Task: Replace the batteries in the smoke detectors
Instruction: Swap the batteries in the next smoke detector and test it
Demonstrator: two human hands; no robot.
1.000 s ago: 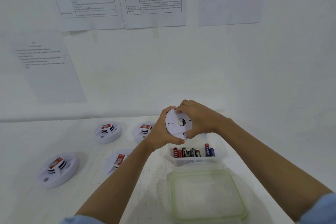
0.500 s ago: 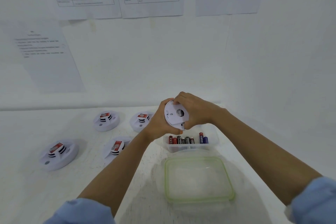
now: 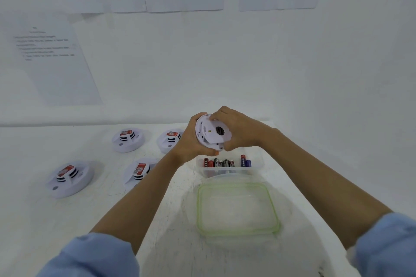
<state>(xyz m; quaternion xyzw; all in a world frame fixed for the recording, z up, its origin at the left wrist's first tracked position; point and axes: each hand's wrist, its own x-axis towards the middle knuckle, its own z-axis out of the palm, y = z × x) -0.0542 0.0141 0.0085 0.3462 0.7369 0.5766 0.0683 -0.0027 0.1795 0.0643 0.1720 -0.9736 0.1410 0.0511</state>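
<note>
I hold a round white smoke detector (image 3: 210,134) up above the table, its back plate with a dark centre hole turned towards me. My left hand (image 3: 191,141) cups its left rim from behind. My right hand (image 3: 236,128) grips the right side, fingers curled over the top edge and thumb under the bottom. Just below, a clear tub (image 3: 256,164) holds several batteries (image 3: 225,162), red, black and blue, standing on end.
Several white smoke detectors with red labels lie on the white table: far left (image 3: 69,179), back left (image 3: 128,139), back centre (image 3: 168,140), and one (image 3: 139,172) partly behind my left forearm. A green-rimmed clear lid (image 3: 237,208) lies near me. Paper sheets hang on the wall.
The detector's back plate has turned a little in my hands and shows more of its face. The view has dipped slightly; both hands stay on the detector.
</note>
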